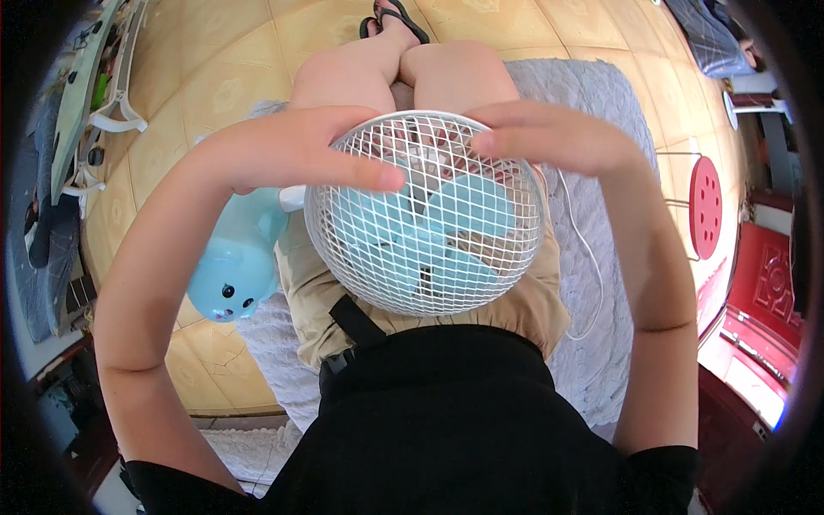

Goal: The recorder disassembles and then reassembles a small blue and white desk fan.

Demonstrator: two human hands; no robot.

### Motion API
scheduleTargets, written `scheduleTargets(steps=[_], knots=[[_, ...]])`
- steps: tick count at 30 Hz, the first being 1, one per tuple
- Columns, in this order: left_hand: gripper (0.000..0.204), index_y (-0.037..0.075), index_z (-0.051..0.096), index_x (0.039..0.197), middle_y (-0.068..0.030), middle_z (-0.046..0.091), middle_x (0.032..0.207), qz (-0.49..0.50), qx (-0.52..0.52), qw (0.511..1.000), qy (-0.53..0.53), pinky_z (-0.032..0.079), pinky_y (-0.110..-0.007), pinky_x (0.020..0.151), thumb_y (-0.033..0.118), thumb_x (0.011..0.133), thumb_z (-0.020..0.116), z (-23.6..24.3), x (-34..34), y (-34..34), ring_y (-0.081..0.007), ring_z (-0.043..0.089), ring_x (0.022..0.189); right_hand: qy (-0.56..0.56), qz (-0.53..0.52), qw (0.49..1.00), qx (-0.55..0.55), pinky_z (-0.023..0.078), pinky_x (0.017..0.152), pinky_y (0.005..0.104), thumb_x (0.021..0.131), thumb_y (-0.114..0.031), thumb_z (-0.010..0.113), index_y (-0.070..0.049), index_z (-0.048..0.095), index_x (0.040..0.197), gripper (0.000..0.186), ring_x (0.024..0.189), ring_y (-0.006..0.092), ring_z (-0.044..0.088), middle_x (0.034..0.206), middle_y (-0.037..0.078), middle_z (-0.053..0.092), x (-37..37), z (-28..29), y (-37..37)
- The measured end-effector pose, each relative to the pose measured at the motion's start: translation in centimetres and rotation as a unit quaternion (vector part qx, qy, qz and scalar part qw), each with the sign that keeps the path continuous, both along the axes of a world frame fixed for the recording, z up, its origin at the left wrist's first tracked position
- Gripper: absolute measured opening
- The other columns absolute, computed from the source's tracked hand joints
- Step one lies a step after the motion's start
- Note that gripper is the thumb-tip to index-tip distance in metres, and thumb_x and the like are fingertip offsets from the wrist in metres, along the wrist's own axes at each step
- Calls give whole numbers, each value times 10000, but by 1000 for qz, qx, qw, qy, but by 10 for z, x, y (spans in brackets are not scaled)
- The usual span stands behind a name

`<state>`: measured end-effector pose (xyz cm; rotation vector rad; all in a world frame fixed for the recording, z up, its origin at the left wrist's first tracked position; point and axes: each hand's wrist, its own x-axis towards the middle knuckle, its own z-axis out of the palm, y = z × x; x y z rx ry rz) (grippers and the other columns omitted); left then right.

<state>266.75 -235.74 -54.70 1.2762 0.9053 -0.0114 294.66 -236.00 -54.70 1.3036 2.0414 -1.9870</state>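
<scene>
A round electric fan (427,215) with a white wire grille and pale blue blades rests on my lap, its grille turned up toward me. My left hand (313,146) grips the far left of its rim. The thumb lies across the front mesh, and the fingers go behind. On the far right of the rim, my right hand (549,137) holds on the same way, its fingertips partly visible through the wires. Beside my left thigh is a glossy light blue animal-shaped body (227,275) with a small face. A white piece (293,199) shows between it and the grille; whether it joins them is unclear.
A white cord (592,266) curves over the grey fluffy mat (601,112) under me. To the right stands a red round stool (705,209) with holes. White-legged furniture (116,112) is at the left. Yellowish tiles (215,51) cover the floor.
</scene>
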Motion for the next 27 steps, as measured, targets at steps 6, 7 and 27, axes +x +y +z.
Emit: scheduleTargets(steps=[6, 7, 27], knots=[[763, -24, 473, 1369, -104, 607, 1248, -68, 82, 994, 14, 423, -321, 1030, 222, 748, 842, -5, -12, -7, -170, 554, 1159, 34, -60, 994, 87, 476, 973, 369, 730, -592, 767, 56, 541, 1289, 885, 1132, 297, 607, 1177, 228, 637, -4, -21, -34], [763, -23, 478, 1365, -100, 608, 1242, -71, 78, 994, 12, 421, -319, 1031, 213, 740, 847, -3, -9, -7, -167, 553, 1158, 52, -89, 992, 69, 478, 970, 373, 730, -585, 771, 54, 545, 1285, 876, 1124, 294, 611, 1173, 228, 638, -2, -21, -38], [688, -6, 527, 1319, -105, 638, 1202, 40, 80, 996, -27, 453, -323, 995, 259, 761, 831, -11, -9, -12, -178, 580, 1137, 310, -377, 866, -111, 420, 1037, 347, 812, -223, 801, 40, 401, 1391, 752, 1189, 179, 534, 1324, 123, 553, 13, -79, -156]])
